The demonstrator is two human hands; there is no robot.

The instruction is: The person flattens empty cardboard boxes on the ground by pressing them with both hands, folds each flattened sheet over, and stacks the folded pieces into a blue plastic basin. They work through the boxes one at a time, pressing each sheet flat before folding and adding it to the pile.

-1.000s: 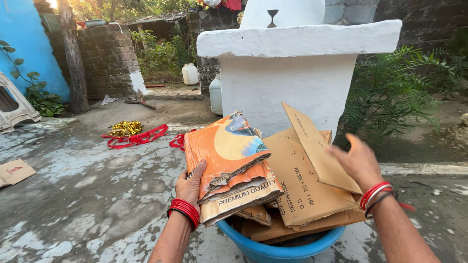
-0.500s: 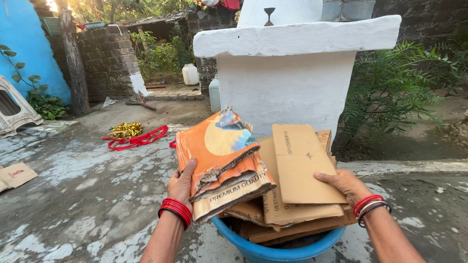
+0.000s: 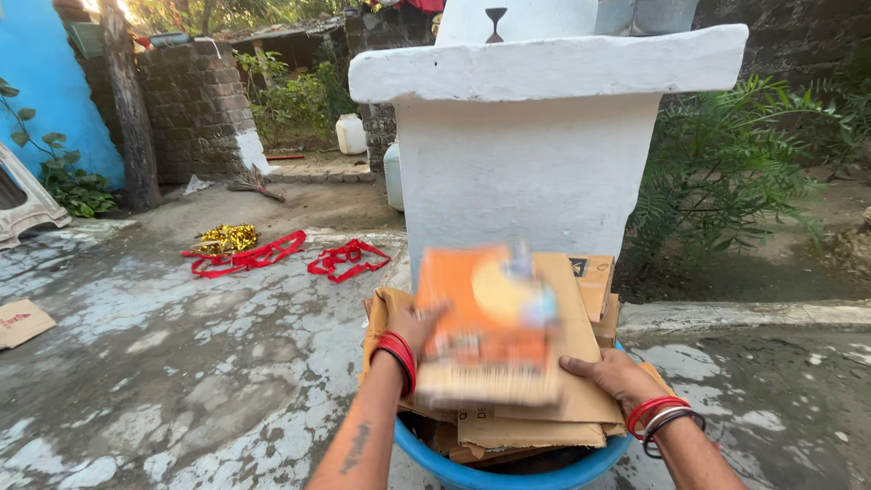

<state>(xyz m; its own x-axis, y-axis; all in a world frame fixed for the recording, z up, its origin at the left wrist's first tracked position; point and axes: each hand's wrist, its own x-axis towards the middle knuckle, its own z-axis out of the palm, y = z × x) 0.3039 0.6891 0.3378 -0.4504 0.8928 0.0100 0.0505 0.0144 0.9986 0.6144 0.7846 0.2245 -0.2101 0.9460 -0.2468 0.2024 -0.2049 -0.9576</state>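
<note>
My left hand [image 3: 413, 327] grips the left edge of an orange printed sack [image 3: 490, 322], folded flat and blurred with motion, lying on top of a stack. My right hand [image 3: 610, 374] rests with fingers flat on the brown cardboard pieces [image 3: 572, 381] under the sack. The stack sits in a round blue tub [image 3: 508, 467] low in the frame, right in front of me. Both wrists wear red bangles.
A white plastered pedestal [image 3: 535, 154] stands just behind the tub. Red ribbons [image 3: 263, 256] and a gold foil bundle [image 3: 225, 238] lie on the cracked concrete to the left. A cardboard scrap [image 3: 20, 322] lies far left. Green shrubs [image 3: 735, 172] grow at right, a brick wall [image 3: 190, 109] behind.
The orange sack has come down flat onto the cardboard stack. My right hand slid from the cardboard's right edge to its front. I have stepped closer to the pedestal.
</note>
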